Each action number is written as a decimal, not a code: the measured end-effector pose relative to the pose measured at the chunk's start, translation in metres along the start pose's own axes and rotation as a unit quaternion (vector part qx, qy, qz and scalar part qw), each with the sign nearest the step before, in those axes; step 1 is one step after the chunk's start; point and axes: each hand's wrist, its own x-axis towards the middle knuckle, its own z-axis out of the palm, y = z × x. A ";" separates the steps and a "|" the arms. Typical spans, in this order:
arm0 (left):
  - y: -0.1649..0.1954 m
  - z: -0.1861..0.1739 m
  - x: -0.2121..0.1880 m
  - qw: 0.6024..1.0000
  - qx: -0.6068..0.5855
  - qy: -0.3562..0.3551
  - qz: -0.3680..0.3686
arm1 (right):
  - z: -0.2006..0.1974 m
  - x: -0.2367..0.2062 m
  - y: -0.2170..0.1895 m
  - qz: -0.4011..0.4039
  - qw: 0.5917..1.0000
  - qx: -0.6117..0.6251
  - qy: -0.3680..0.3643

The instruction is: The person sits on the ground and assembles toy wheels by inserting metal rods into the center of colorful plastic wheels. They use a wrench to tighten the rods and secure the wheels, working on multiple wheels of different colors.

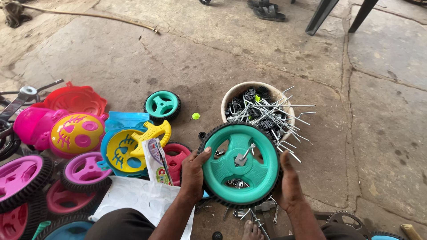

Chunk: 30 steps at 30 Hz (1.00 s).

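Both palms clamp the teal wheel (240,163) by its knobbly rim, left hand (192,174), right hand (289,184); looks light, stiff plastic; tread gives grip.

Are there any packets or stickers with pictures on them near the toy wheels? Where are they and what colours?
Printed packet: stands tilted left of the left hand, against the yellow-and-blue face panel; flat, white with red, green and yellow print.
White bubbled sheet: lies on the floor under the packet; plain, no label.
No signs or screens show.
Both hands, left and right hand, hold the teal wheel, which has no sticker.
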 end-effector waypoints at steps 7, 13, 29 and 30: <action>0.005 0.012 -0.010 0.767 0.429 0.102 0.466 | 0.028 -0.001 0.009 -0.020 1.000 0.023 0.003; 0.001 0.024 -0.011 0.753 0.457 -0.051 0.470 | 0.040 -0.006 0.010 -0.027 0.998 0.062 -0.006; -0.022 0.015 0.000 0.843 0.403 -0.099 0.343 | 0.046 -0.010 0.016 -0.077 0.997 0.011 0.029; -0.023 0.014 0.000 0.845 0.403 -0.105 0.337 | 0.046 -0.011 0.016 -0.080 0.996 0.011 0.032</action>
